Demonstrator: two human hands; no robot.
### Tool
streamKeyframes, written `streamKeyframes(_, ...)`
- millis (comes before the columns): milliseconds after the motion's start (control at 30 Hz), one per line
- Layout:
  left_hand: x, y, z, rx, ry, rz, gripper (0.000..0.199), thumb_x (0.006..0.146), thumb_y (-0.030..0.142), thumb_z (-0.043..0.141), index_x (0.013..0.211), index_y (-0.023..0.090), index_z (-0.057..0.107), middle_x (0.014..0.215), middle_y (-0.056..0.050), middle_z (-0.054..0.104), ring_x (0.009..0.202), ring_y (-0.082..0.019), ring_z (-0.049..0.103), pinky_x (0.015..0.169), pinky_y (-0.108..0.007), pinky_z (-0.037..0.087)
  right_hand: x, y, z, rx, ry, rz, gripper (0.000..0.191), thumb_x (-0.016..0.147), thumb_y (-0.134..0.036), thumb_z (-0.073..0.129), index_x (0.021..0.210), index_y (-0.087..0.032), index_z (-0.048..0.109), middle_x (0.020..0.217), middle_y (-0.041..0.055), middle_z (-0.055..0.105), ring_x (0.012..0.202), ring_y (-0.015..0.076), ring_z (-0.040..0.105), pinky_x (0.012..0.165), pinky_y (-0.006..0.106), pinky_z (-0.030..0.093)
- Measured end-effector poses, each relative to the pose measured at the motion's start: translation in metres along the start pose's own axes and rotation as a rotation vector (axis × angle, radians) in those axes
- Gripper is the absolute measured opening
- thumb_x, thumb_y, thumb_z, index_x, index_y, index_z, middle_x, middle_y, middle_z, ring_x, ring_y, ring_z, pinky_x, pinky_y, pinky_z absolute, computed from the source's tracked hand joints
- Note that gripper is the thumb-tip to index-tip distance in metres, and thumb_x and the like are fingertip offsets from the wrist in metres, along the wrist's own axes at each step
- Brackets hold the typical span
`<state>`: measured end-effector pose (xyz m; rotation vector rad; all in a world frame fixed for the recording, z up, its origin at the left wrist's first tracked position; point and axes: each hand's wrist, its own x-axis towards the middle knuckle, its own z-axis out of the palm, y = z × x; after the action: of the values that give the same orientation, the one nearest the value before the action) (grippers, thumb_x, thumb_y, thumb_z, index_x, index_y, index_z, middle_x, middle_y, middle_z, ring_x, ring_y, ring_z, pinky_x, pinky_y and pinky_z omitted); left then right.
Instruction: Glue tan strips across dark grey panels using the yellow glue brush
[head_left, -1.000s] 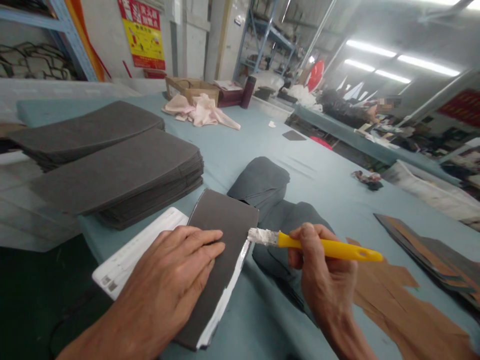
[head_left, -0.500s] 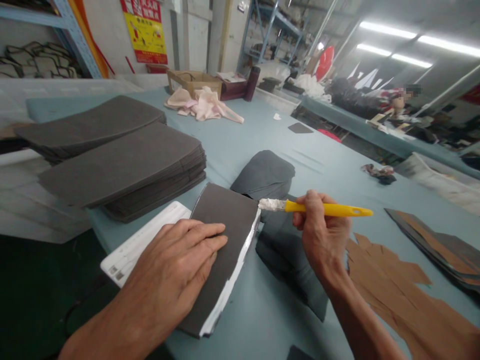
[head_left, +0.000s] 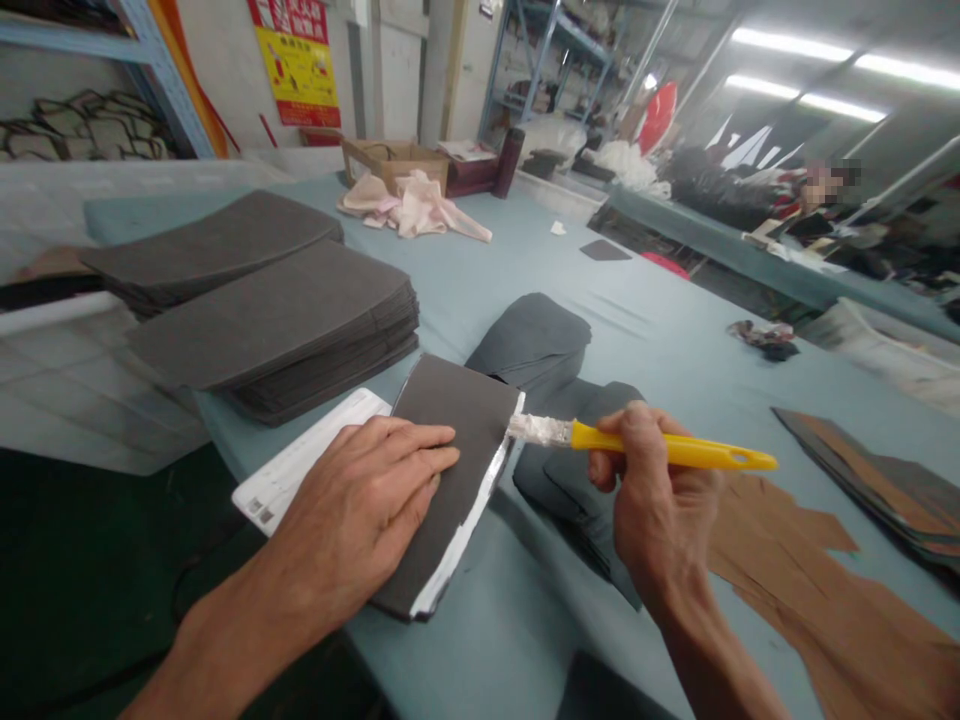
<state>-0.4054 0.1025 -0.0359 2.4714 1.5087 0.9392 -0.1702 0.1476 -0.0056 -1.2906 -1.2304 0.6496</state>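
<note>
Head view, near to far. My left hand (head_left: 360,510) lies flat, fingers extended and gripping nothing, on the dark panel (head_left: 465,405), which rests partly over a white board (head_left: 311,460) at the edge of the table (head_left: 465,285). My right hand (head_left: 660,490) is closed around the yellow-handled brush (head_left: 675,448), its bristles at the panel's right edge, near the far corner. A white coating (head_left: 472,525) runs along nearly that whole edge; I judge this strip almost complete, though its evenness under the bristles I cannot tell. The panel's visible broad face is uncoated. Beyond lie folded grey pieces (head_left: 532,340), dark stacks (head_left: 277,320) and pink cloth (head_left: 420,205).
</note>
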Motion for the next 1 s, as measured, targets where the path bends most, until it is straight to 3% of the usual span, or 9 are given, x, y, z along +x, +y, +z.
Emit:
streamKeyframes(133,0.000,-0.001,0.000,-0.009,-0.001,-0.003,0.033,0.105,0.022,0.048,0.123,0.024,0.076,0.132,-0.006,0.076,0.117,-0.027,0.069,0.098,-0.048,0.055,-0.021,-0.003,-0.004,0.016,-0.069,0.029,0.049,0.095,-0.064,0.065,0.074,-0.020,0.064,0.047,-0.0050,0.052,0.040,0.0088,0.042,0.040,0.022,0.032)
streamKeyframes(233,0.000,-0.001,0.000,-0.012,-0.004,-0.003,0.033,0.106,0.022,0.048,0.123,0.023,0.075,0.133,-0.005,0.076,0.118,-0.027,0.068,0.098,-0.049,0.054,-0.022,0.001,-0.005,-0.003,-0.095,0.027,0.048,0.095,-0.062,0.065,0.074,-0.020,0.064,0.047,-0.0048,0.052,0.040,0.0091,0.042,0.040,0.022,0.032)
streamKeyframes(533,0.000,0.001,0.000,-0.008,-0.004,0.021,0.032,0.107,0.020,0.046,0.123,0.021,0.074,0.132,-0.006,0.076,0.116,-0.026,0.068,0.097,-0.050,0.052,0.034,0.025,0.004,0.001,0.025,-0.022,0.045,0.092,-0.062,0.067,0.078,-0.018,0.067,0.051,-0.0047,0.055,0.045,0.0100,0.045,0.047,0.024,0.037)
streamKeyframes(733,0.003,-0.001,-0.004,-0.018,-0.044,0.026,0.033,0.108,0.020,0.045,0.125,0.020,0.073,0.133,-0.007,0.075,0.118,-0.027,0.068,0.101,-0.051,0.054,0.036,0.021,0.001,0.009,0.064,-0.022,0.046,0.089,-0.063,0.069,0.078,-0.018,0.067,0.052,-0.0041,0.056,0.047,0.0112,0.048,0.049,0.026,0.039)
streamKeyframes(900,0.014,0.031,-0.018,0.041,-0.240,-0.112,0.032,0.105,0.024,0.054,0.130,0.012,0.070,0.139,-0.015,0.072,0.128,-0.032,0.067,0.111,-0.054,0.054,0.015,0.000,-0.009,-0.026,0.083,0.032,0.044,0.086,-0.063,0.071,0.078,-0.020,0.068,0.053,-0.0034,0.057,0.050,0.0136,0.051,0.053,0.028,0.042)
streamKeyframes(1000,0.015,0.063,-0.016,0.061,-0.307,-0.232,0.050,0.101,0.031,0.063,0.145,0.008,0.058,0.160,-0.020,0.053,0.148,-0.037,0.052,0.124,-0.056,0.043,0.002,-0.018,-0.011,-0.051,0.108,0.093,0.036,0.088,-0.059,0.070,0.081,-0.023,0.069,0.056,-0.0036,0.059,0.054,0.0142,0.053,0.058,0.028,0.044)
